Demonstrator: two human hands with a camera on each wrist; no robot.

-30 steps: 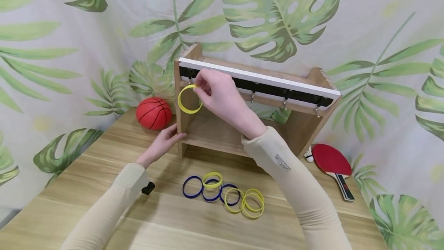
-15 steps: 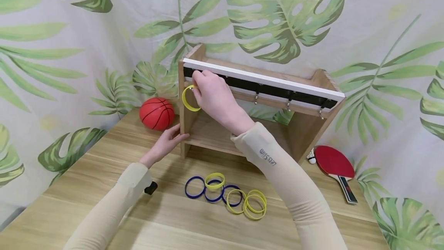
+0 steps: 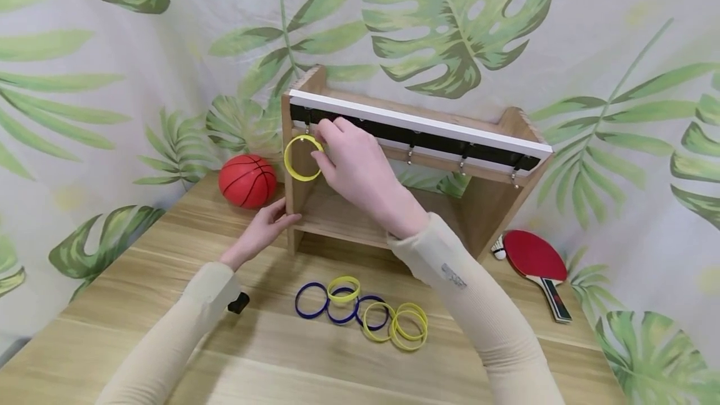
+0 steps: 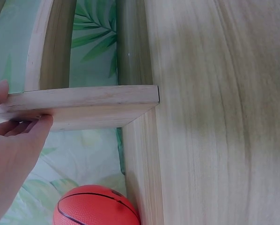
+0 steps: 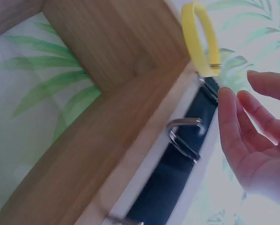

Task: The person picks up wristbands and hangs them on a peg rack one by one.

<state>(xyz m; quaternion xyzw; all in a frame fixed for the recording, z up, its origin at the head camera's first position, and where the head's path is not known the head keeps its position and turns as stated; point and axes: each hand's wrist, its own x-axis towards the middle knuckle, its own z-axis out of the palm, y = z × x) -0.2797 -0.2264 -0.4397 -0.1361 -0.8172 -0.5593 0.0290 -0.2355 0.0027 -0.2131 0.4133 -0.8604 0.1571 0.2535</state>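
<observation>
A yellow ring (image 3: 287, 167) hangs from the leftmost hook of the wooden rack (image 3: 349, 230). Beside it, the right hand (image 3: 360, 167) has its fingers bent but holds nothing. In the right wrist view the thumb and fingertips of this hand (image 5: 261, 140) stand apart, with the yellow ring (image 5: 191, 42) on its hook just beyond them. The left hand (image 3: 259, 235) grips the rack's left side panel low down; the left wrist view shows thumb and fingers of that hand (image 4: 11, 154) on either side of the panel (image 4: 98, 97).
Several blue rings (image 3: 299, 312) and yellow rings (image 3: 406, 347) lie on the wooden table (image 3: 270, 361) before the rack. A red ball (image 3: 247, 181) sits left of it; a shuttlecock (image 3: 499, 250) and red paddle (image 3: 534, 256) lie right. A small black object (image 3: 239, 303) is near the left sleeve.
The right hand has let go of the yellow ring, which now hangs on the hook, and has drawn slightly away to the right. The left hand keeps its place on the panel.
</observation>
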